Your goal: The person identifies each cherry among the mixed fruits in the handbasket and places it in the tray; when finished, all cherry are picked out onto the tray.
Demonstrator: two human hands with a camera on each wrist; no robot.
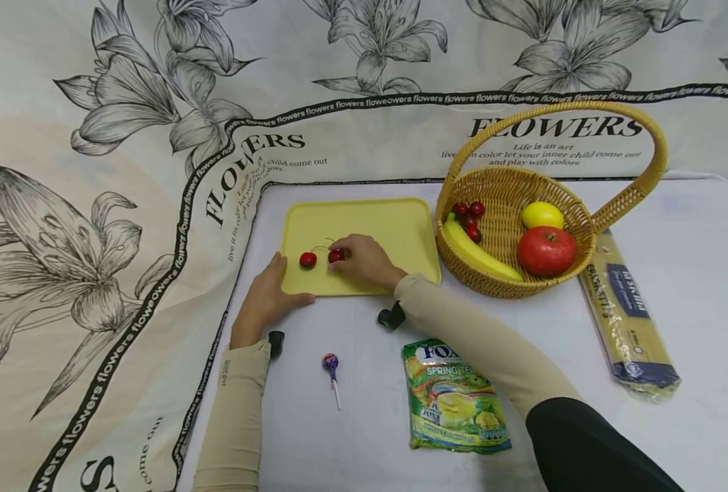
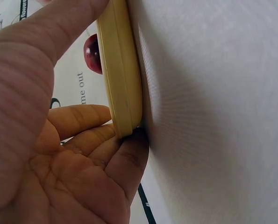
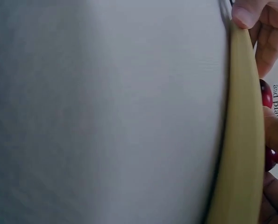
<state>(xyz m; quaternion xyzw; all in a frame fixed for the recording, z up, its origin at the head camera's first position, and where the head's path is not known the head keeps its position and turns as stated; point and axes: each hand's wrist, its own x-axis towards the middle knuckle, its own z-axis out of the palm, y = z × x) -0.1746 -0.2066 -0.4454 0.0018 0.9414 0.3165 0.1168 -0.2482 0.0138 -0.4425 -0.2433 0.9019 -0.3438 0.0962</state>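
Cherries (image 1: 307, 260) are placed on a yellow tray (image 1: 364, 219), close to the far left corner of the worktop (image 1: 345, 451). At the left, the near corner of the tray is held by the left hand (image 1: 268, 294), with thumb and fingers clamped on its edges. Further right, a lollipop (image 1: 331, 363) is laid, and the second cherry (image 1: 334, 256) is pinched by the right hand (image 1: 367, 258). Next are seen a candy packet (image 1: 453, 406), a wicker basket (image 1: 502, 290) near the far edge, and a long pack (image 1: 634, 321).
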